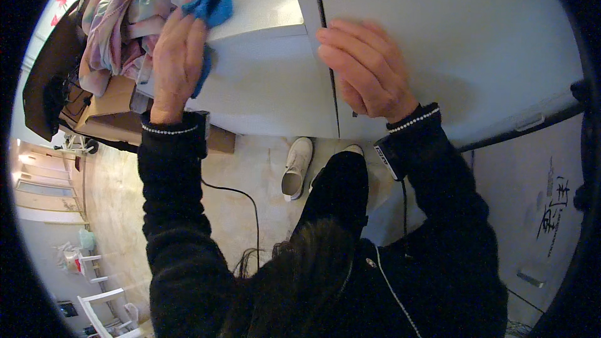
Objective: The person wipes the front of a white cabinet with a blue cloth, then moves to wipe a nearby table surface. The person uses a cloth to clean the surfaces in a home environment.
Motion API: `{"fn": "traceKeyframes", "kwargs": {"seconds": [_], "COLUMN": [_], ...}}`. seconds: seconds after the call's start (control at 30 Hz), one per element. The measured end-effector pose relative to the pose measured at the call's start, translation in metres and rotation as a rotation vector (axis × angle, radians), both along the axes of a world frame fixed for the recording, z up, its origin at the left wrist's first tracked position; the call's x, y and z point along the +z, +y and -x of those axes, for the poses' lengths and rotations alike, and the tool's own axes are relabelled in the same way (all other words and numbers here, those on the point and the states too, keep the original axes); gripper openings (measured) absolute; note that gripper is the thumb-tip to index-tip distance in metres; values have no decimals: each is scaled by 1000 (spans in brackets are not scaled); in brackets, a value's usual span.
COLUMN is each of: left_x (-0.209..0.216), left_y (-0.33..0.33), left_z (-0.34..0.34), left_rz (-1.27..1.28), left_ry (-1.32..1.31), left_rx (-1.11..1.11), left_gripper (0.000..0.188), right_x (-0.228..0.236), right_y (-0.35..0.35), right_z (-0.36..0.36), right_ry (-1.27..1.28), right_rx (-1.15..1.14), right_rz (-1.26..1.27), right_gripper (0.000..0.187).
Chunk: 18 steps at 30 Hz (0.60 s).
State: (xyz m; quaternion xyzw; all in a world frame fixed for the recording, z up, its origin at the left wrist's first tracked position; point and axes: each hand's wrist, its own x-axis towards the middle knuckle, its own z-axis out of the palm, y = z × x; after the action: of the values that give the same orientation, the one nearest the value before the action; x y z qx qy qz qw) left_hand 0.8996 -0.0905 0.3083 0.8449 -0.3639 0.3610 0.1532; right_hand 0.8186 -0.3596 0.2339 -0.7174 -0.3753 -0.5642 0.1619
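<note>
My left hand (178, 62) is closed on a bunched blue cloth (216, 0). One end of the cloth sticks up past my fingers, and more of it hangs beside the hand against a pale cabinet front (263, 81). My right hand (369, 69) lies against a white cabinet door (463, 44), its fingers bent and close together. Their tips hook at the door's edge, along a narrow dark gap. The inner side of these fingers is hidden.
Pastel patterned fabric (119, 25) is heaped at the upper left, above a cardboard box (113, 103). A white shoe (297, 166) is on the floor, and a black cable (250, 203) runs across it. A white chair (103, 310) stands at the lower left.
</note>
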Motion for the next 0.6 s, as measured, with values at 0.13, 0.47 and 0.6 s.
{"fn": "traceKeyframes", "kwargs": {"seconds": [0.13, 0.47, 0.6], "left_x": [-22, -58, -44], "left_y": [8, -135, -146], "left_z": [0, 36, 45], "left_rz": [39, 528, 480], "left_ry": [-245, -390, -409], "left_rx": [76, -186, -93], "left_gripper": [26, 58, 63], "right_x": [-5, -63, -71], "right_y": [-6, -43, -62], "right_z": [4, 63, 73], "right_ry": [32, 593, 650], "right_rx": [27, 182, 241], "right_rz": [-30, -775, -860], "right_gripper": [40, 30, 31]}}
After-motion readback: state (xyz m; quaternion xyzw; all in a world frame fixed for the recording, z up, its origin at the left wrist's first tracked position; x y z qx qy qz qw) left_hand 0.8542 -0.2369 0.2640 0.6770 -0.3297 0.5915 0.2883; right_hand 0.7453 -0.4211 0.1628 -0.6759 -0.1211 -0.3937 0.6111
